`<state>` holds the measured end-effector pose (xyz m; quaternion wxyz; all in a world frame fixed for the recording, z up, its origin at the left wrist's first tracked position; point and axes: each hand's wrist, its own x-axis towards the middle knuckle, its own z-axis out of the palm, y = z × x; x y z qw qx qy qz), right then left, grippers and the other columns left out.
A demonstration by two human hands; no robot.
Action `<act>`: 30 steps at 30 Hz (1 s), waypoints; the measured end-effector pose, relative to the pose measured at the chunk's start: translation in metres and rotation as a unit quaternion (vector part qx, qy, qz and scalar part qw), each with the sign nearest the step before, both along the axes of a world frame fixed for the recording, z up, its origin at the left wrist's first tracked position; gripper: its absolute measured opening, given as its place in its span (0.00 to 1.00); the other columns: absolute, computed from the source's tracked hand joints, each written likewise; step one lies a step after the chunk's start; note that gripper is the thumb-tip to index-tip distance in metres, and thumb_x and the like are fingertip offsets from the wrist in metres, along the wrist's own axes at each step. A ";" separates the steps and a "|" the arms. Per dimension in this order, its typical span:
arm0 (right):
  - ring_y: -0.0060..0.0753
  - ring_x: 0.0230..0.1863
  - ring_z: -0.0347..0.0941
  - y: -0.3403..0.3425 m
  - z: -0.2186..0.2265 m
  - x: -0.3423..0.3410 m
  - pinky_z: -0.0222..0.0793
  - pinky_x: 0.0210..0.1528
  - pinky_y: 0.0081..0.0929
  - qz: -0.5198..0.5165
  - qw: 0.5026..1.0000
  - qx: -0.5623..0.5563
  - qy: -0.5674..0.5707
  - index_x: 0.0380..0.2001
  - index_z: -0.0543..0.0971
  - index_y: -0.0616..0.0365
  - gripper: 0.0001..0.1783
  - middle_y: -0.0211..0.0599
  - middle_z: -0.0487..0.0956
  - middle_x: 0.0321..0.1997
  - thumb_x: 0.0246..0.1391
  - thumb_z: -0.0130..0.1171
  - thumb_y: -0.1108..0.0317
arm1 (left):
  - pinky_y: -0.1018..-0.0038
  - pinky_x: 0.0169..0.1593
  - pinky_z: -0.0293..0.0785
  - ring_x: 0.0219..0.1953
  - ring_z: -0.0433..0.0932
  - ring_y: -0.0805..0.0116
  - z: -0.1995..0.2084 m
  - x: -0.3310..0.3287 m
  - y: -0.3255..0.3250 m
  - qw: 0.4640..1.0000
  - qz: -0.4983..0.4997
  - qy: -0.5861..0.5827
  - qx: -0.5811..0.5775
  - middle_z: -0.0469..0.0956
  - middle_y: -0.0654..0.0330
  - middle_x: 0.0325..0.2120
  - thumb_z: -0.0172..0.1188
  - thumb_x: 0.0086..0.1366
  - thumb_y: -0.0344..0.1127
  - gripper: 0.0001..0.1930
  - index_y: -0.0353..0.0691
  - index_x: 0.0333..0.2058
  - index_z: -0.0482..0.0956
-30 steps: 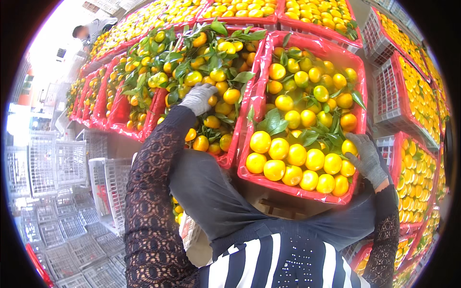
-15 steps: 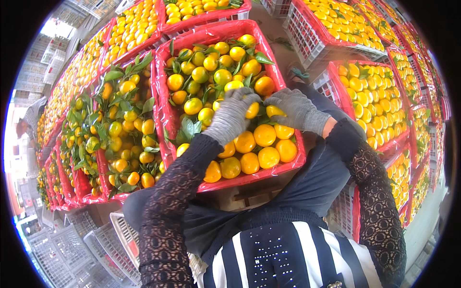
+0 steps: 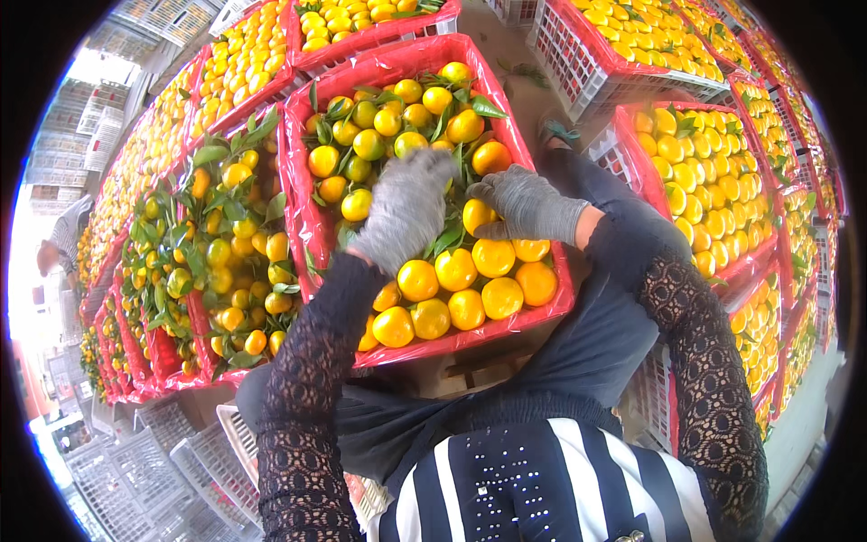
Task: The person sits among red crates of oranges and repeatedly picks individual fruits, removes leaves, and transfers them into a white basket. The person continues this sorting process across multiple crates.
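Note:
In front of me stands a crate lined with red plastic (image 3: pixel 461 341), filled with mandarins. Larger orange mandarins (image 3: pixel 466 309) lie in neat rows along its near side. Farther back, smaller yellow-green mandarins (image 3: pixel 368 144) with leaves lie loosely. My right hand (image 3: pixel 533 210), in a grey knitted glove, has its fingers closed around a mandarin (image 3: pixel 479 216) just behind the rows. My left hand (image 3: pixel 406 210), gloved alike, is over the left middle of the crate. Motion smears its fingers, so its grip cannot be made out.
Leafy mandarins (image 3: pixel 239 244) fill the adjoining crates on the left. More red-lined crates of mandarins (image 3: pixel 704 185) stand on the right and at the back. Empty grey crates (image 3: pixel 131 479) are at the lower left. Another person (image 3: pixel 68 237) is at the far left.
My left hand has moved slightly left, away from my right hand. My right hand has shifted a little left and nearer, and now grips a mandarin.

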<state>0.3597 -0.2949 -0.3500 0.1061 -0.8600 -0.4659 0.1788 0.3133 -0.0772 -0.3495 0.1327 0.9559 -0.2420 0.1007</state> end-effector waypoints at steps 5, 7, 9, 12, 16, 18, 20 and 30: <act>0.52 0.42 0.76 0.002 0.005 0.003 0.70 0.49 0.44 0.010 0.999 -0.038 0.014 0.51 0.75 0.58 0.34 0.49 0.79 0.37 0.51 0.57 0.41 | 0.60 0.55 0.71 0.54 0.69 0.50 -0.009 0.027 0.005 0.971 -0.065 0.201 0.112 0.71 0.53 0.48 0.60 0.53 0.31 0.21 0.46 0.48 0.76; 0.52 0.41 0.76 0.001 0.005 0.003 0.70 0.48 0.45 -0.001 0.999 -0.033 0.010 0.50 0.76 0.59 0.34 0.50 0.80 0.35 0.50 0.58 0.41 | 0.60 0.52 0.71 0.52 0.70 0.51 0.004 0.029 0.022 0.959 0.032 0.154 0.235 0.74 0.53 0.46 0.59 0.54 0.32 0.19 0.46 0.47 0.78; 0.52 0.42 0.76 0.000 0.003 0.002 0.70 0.48 0.45 -0.014 0.999 -0.010 0.031 0.50 0.76 0.59 0.35 0.50 0.80 0.36 0.50 0.58 0.40 | 0.60 0.47 0.73 0.46 0.74 0.52 0.041 0.019 0.064 0.964 0.141 0.096 0.204 0.76 0.52 0.42 0.58 0.55 0.36 0.16 0.43 0.43 0.80; 0.52 0.43 0.76 -0.001 0.000 0.003 0.70 0.48 0.45 -0.011 0.999 0.013 0.039 0.50 0.76 0.59 0.34 0.50 0.80 0.38 0.50 0.58 0.40 | 0.58 0.49 0.72 0.45 0.75 0.49 0.116 -0.009 0.145 0.879 0.356 0.103 0.299 0.77 0.48 0.39 0.58 0.62 0.49 0.19 0.39 0.42 0.80; 0.53 0.46 0.75 -0.006 -0.005 0.006 0.69 0.51 0.44 0.003 0.997 0.032 0.069 0.55 0.71 0.58 0.34 0.51 0.79 0.43 0.53 0.57 0.44 | 0.60 0.48 0.72 0.45 0.77 0.52 0.100 -0.017 0.123 0.907 0.313 0.057 0.277 0.78 0.50 0.40 0.62 0.59 0.45 0.17 0.38 0.41 0.80; 0.53 0.49 0.74 -0.009 -0.009 0.007 0.69 0.52 0.43 -0.007 0.995 0.079 0.065 0.58 0.68 0.58 0.33 0.52 0.77 0.47 0.55 0.56 0.49 | 0.63 0.46 0.74 0.43 0.78 0.53 0.046 -0.018 0.063 0.974 0.171 0.121 -0.090 0.80 0.50 0.37 0.61 0.61 0.43 0.17 0.36 0.42 0.79; 0.54 0.51 0.73 -0.017 -0.012 0.008 0.68 0.54 0.43 -0.009 0.991 0.113 0.071 0.60 0.64 0.57 0.33 0.53 0.75 0.50 0.55 0.57 0.53 | 0.62 0.47 0.74 0.43 0.79 0.53 -0.006 -0.010 0.005 0.937 0.080 0.267 -0.211 0.80 0.47 0.39 0.61 0.61 0.42 0.21 0.35 0.48 0.76; 0.52 0.55 0.69 -0.017 -0.005 -0.003 0.64 0.59 0.42 0.007 0.995 0.094 0.041 0.61 0.65 0.58 0.38 0.48 0.73 0.54 0.48 0.64 0.58 | 0.65 0.45 0.75 0.40 0.79 0.55 -0.032 -0.022 -0.018 0.814 0.129 0.381 -0.418 0.80 0.46 0.36 0.69 0.52 0.42 0.25 0.31 0.44 0.75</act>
